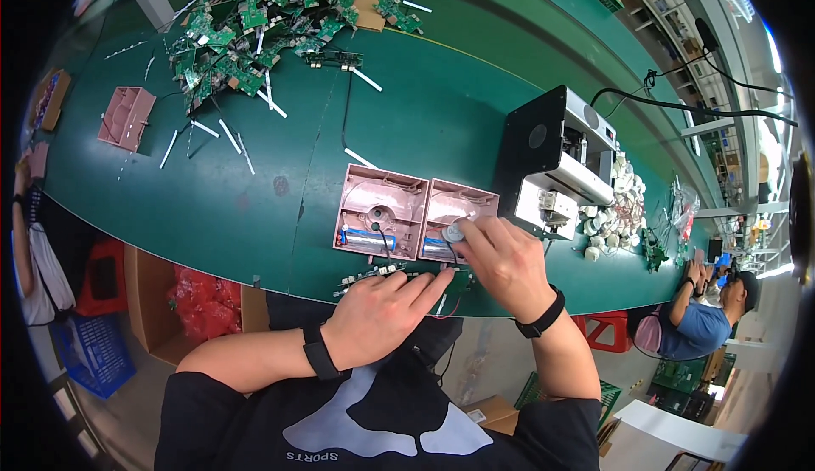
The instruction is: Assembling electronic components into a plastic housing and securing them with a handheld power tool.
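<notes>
Two open pink plastic housings stand side by side before me: the left housing (pixel 346 203) and the right housing (pixel 492 205). Each holds a blue cylindrical battery, such as the left battery (pixel 369 241). My right hand (pixel 505 267) pinches a small round white part (pixel 455 231) over the right housing. Below the housings, my left hand (pixel 382 314) grips a green circuit board (pixel 459 282), its fingers stretched across it and covering most of it. A dark cable runs from the left housing down to the board. A thin red wire shows beside the board.
A large heap of green circuit boards (pixel 255 21) lies at the far left, near another pink housing (pixel 127 118). To the right stands a black-and-white machine (pixel 543 152), with a pile of round white parts (pixel 624 203) beyond. A co-worker (pixel 700 322) sits at the far right.
</notes>
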Motion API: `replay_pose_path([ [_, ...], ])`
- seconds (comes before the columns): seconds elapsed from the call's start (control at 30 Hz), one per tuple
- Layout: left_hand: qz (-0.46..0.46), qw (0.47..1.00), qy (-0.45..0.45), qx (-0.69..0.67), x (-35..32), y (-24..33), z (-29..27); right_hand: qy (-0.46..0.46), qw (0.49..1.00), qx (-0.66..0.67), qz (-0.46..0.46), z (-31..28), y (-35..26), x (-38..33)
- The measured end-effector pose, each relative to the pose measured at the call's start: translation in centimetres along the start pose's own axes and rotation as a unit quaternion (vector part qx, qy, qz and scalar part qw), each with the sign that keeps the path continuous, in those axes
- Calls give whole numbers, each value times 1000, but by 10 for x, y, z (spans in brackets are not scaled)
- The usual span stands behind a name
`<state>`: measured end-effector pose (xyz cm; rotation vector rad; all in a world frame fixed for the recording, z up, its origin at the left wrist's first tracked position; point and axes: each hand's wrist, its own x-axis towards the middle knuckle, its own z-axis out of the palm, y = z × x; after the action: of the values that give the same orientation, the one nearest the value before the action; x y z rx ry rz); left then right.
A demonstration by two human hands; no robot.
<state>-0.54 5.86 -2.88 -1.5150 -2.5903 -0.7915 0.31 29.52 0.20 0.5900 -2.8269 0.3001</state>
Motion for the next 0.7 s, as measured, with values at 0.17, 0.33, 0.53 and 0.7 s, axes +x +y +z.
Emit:
replay_pose_path([
  [0.17, 3, 1000, -7, -21, 2, -3, -2, 0, 1000, -24, -7, 8, 3, -7],
  [0.33, 12, 999, -26, -36, 7, -7, -6, -35, 998, -48, -26, 4, 4, -8],
  [0.53, 12, 997, -25, -66, 13, -13, -6, -122, 985, -68, -96, -7, 3, 6],
  [0.7, 3, 997, -25, -78, 10, -10, -15, -145, 984, -24, -97, -14, 8, 9],
])
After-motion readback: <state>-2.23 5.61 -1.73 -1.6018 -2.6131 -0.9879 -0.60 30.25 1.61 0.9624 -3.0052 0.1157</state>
